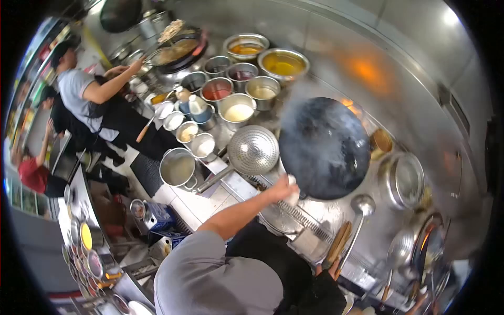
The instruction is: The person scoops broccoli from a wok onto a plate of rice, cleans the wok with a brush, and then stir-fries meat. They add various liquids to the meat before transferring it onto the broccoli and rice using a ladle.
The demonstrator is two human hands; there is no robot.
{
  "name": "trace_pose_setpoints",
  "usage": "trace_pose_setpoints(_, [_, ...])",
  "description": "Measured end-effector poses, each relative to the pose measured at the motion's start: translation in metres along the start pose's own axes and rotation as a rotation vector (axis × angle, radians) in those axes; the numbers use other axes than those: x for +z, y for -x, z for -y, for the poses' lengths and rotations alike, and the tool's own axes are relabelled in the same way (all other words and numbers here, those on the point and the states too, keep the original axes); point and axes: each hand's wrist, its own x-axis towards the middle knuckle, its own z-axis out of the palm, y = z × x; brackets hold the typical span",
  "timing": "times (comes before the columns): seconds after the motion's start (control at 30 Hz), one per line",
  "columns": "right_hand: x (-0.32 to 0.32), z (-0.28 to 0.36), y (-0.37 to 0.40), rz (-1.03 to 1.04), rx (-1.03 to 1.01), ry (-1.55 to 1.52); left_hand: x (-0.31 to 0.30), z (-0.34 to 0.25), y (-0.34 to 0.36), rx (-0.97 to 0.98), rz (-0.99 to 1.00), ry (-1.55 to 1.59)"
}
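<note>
Left hand is clamping white cloth by wok rim, stove's front-edge side; smoking, likely heavy, stiff, best gripped there through cloth; right hand closure unclear.

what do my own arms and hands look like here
Your left arm has a short, loose grey sleeve, with the forearm bare; the left hand wears no glove. The right hand looks bare too, but black cloth covers that arm, and I can't tell if it's sleeve or apron.
</note>
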Motion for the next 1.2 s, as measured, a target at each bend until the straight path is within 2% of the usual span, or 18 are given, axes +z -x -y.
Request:
trace_pose_setpoints(0.1, [-0.049, 0.134, -0.041, -0.130, -0.071, -0.304, 0.008, 0.005, 0.053, 0.362, -0.189, -0.281])
trace_pose_setpoints(0.17, [-0.042, 0.144, -0.094, -0.121, -0.164, -0.345, 0.007, -0.034, 0.090, -0.025, -0.074, -0.355])
trace_pose_setpoints(0.23, [-0.032, 0.186, -0.144, -0.081, -0.004, -0.697, 0.031, 0.056, 0.081, -0.003, -0.272, -0.547])
trace_pose_setpoints(0.33, [0.024, 0.219, -0.142, 0.098, -0.511, -0.358, 0.039, 0.050, 0.063, 0.175, -0.446, -0.557])
trace_pose_setpoints(0.37, [0.026, 0.203, -0.139, 0.420, -0.446, -0.306, 0.036, 0.015, 0.067, 0.348, -0.417, -0.386])
trace_pose_setpoints(0.4, [0.016, 0.200, -0.133, 0.498, -0.447, -0.016, 0.016, -0.064, 0.092, -0.138, -0.166, -0.267])
trace_pose_setpoints(0.47, [-0.036, 0.083, -0.210, 0.399, -0.673, 0.325, -0.004, -0.050, 0.059, -0.083, -0.160, -0.279])
trace_pose_setpoints(0.5, [-0.084, 0.130, -0.226, 0.427, -0.138, 0.564, -0.002, -0.042, 0.044, -0.031, -0.106, -0.303])
trace_pose_setpoints(0.53, [-0.110, 0.043, -0.295, 0.283, -0.321, 0.313, -0.003, -0.040, 0.029, -0.058, -0.103, -0.277])
trace_pose_setpoints(0.57, [-0.168, 0.176, -0.270, 0.342, -0.410, 0.290, -0.005, -0.039, 0.015, -0.080, -0.101, -0.255])
trace_pose_setpoints(0.7, [-0.218, 0.225, -0.382, -0.480, -0.655, 0.215, 0.010, -0.037, -0.020, -0.282, -0.213, -0.072])
trace_pose_setpoints(0.83, [-0.147, 0.329, -0.406, -0.669, -0.534, -0.145, 0.039, -0.026, -0.005, -0.338, -0.228, 0.088])
trace_pose_setpoints(0.93, [-0.006, 0.345, -0.417, -0.874, -0.494, -0.110, 0.038, -0.032, -0.001, -0.286, -0.240, 0.039])
trace_pose_setpoints(1.0, [0.107, 0.322, -0.414, -0.569, -0.518, -0.185, 0.037, -0.031, -0.005, -0.301, -0.215, 0.060])
trace_pose_setpoints(1.03, [0.135, 0.316, -0.398, 0.190, -0.205, -0.403, 0.036, -0.031, -0.005, -0.302, -0.208, 0.048])
trace_pose_setpoints(1.1, [0.190, 0.278, -0.359, 0.370, -0.534, -0.064, 0.031, -0.031, -0.007, -0.311, -0.213, 0.086])
trace_pose_setpoints(1.17, [0.140, 0.289, -0.349, 0.479, -0.591, -0.005, 0.026, -0.033, -0.009, -0.269, -0.265, 0.030])
trace_pose_setpoints(1.2, [0.090, 0.296, -0.363, 0.828, -0.254, -0.001, 0.016, -0.053, -0.002, -0.321, -0.192, 0.083])
